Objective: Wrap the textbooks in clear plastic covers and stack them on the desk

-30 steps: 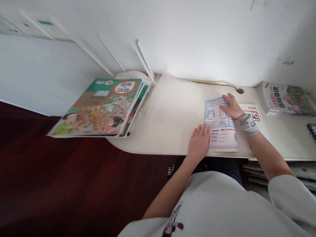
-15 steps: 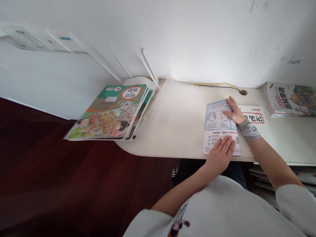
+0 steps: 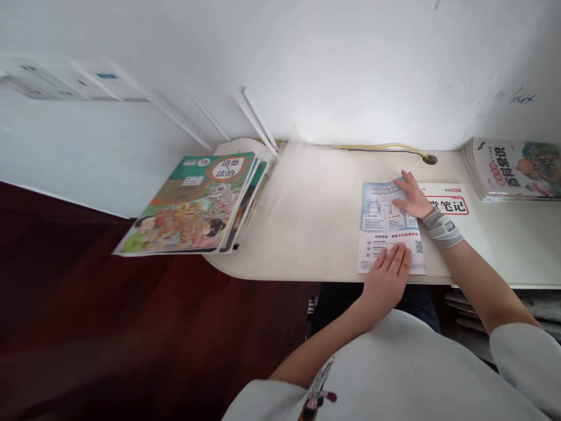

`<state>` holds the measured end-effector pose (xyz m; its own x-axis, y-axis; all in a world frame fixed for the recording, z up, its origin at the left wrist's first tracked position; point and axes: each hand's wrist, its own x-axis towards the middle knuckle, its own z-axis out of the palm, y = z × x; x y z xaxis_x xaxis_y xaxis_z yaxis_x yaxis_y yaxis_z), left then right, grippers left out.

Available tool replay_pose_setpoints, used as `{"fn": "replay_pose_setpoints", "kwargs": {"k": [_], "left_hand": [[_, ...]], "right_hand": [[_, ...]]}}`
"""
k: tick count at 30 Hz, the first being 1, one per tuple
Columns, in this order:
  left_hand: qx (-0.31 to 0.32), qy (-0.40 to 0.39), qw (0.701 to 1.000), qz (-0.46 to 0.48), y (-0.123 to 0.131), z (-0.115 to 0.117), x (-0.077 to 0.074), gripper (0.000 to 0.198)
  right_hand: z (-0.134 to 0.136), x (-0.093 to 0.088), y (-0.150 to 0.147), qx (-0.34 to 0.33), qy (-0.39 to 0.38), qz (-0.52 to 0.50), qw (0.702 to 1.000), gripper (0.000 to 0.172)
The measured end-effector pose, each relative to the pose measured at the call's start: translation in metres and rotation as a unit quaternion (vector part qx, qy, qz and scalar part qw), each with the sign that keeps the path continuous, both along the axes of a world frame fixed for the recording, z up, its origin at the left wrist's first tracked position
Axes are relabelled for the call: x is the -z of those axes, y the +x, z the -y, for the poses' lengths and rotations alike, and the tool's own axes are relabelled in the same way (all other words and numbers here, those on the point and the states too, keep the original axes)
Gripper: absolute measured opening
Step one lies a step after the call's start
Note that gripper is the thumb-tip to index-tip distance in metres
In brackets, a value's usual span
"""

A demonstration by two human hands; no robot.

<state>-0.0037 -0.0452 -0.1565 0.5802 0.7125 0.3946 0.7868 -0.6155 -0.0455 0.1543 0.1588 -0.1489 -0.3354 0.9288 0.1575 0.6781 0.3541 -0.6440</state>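
A blue-and-white printed leaflet [image 3: 369, 234] lies flat near the front edge of the white desk [image 3: 307, 228]. My left hand [image 3: 389, 270] rests on its lower part, fingers stretched out and side by side. Over the upper right edge lies my right hand [image 3: 412, 197], its fingers spread and a grey brace [image 3: 442, 228] round the wrist. Partly beneath that hand and the leaflet is a white book [image 3: 453, 204] with a red-framed title; its left side is hidden. Neither hand grips anything.
A stack of picture-covered textbooks [image 3: 193, 202] juts past the desk's left end. Another stack of books [image 3: 511, 169] stands at the right by the wall. A yellow cable [image 3: 381, 146] runs along the back to a round desk hole [image 3: 430, 159].
The view has shifted slightly, so the desk items sit a little differently in the frame. Both hands stay on the leaflet with hardly any visible movement.
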Motion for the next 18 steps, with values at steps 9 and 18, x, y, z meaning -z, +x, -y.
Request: {"fn": "replay_pose_setpoints", "kwargs": {"k": [9, 18], "left_hand": [[-0.003, 0.019, 1.0, 0.023, 0.003, 0.002, 0.001, 0.044], [0.005, 0.028, 0.999, 0.017, 0.001, 0.0, -0.007, 0.04]], "right_hand": [[-0.001, -0.002, 0.005, -0.069, -0.016, -0.013, 0.997, 0.075], [0.003, 0.002, -0.001, -0.027, 0.024, 0.002, 0.999, 0.075]]}}
